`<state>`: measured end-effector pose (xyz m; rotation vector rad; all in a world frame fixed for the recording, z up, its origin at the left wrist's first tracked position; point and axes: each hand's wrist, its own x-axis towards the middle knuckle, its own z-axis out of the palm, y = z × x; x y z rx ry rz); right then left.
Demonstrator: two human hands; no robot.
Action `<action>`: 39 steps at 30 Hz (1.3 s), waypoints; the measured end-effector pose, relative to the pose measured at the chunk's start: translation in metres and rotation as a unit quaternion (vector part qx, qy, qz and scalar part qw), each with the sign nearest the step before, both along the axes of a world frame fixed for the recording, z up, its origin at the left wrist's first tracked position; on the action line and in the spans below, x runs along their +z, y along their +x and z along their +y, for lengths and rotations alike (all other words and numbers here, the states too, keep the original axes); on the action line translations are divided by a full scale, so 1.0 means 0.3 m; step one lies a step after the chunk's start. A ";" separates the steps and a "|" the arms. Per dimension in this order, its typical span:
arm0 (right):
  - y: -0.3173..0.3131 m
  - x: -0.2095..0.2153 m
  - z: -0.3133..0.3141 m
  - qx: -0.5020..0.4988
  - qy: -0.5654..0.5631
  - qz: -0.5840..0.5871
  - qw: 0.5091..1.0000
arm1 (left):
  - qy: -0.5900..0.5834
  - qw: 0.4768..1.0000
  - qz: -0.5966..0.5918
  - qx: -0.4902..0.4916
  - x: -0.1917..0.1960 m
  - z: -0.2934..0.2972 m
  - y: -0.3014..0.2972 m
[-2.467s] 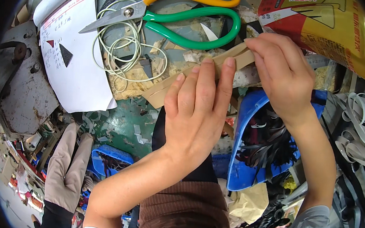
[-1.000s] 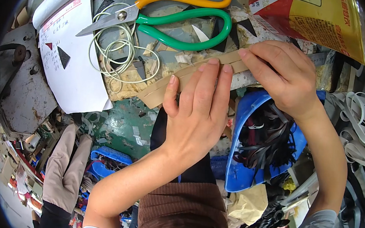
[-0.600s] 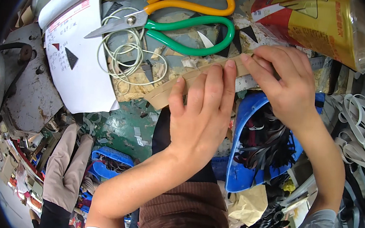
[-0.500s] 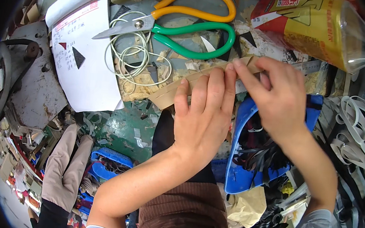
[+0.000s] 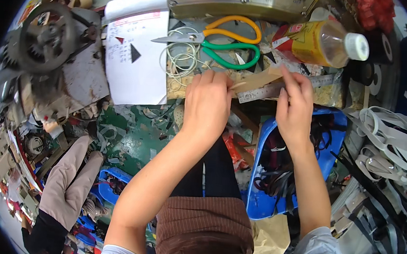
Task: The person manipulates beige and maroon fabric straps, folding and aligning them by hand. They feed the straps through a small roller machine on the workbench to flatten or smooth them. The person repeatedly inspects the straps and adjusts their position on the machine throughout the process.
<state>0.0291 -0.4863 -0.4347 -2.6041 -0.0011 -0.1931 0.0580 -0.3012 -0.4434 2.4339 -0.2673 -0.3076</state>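
Observation:
A tan strip (image 5: 261, 79), leather or card by its look, runs between my two hands at the near edge of the worktable. My left hand (image 5: 208, 105) is closed round its left end, and the fingertips are hidden under the knuckles. At the other end my right hand (image 5: 294, 108) holds the strip between curled fingers, with the thumb lower down. A steel ruler (image 5: 252, 95) lies along the table edge just under the strip. Beyond my hands rest scissors (image 5: 206, 38) with one orange and one green handle, beside a coil of pale cord (image 5: 182, 60).
A paper pad (image 5: 137, 80) with dark scraps lies left. Back right, a bottle (image 5: 312, 42) lies on its side. A blue bin (image 5: 255, 189) of dark straps stands below my right hand. Left is a machine with a wheel (image 5: 44, 35); right hang pale straps (image 5: 381, 138). Another person's legs (image 5: 68, 173) show lower left.
My left hand has gone from flat on the strip to closed at its left end. More of the strip and the ruler shows between my hands. The whole view has shifted.

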 end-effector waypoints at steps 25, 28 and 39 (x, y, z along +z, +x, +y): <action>-0.127 1.012 0.840 0.198 0.542 0.293 0.762 | -0.589 0.764 0.051 0.260 0.925 0.644 -0.480; -0.178 1.095 1.001 0.245 0.509 0.292 0.772 | -0.565 0.776 -0.037 0.279 0.961 0.749 -0.535; -0.132 1.248 1.436 0.264 0.621 0.304 0.673 | -0.497 0.823 0.110 0.252 1.010 1.160 -0.984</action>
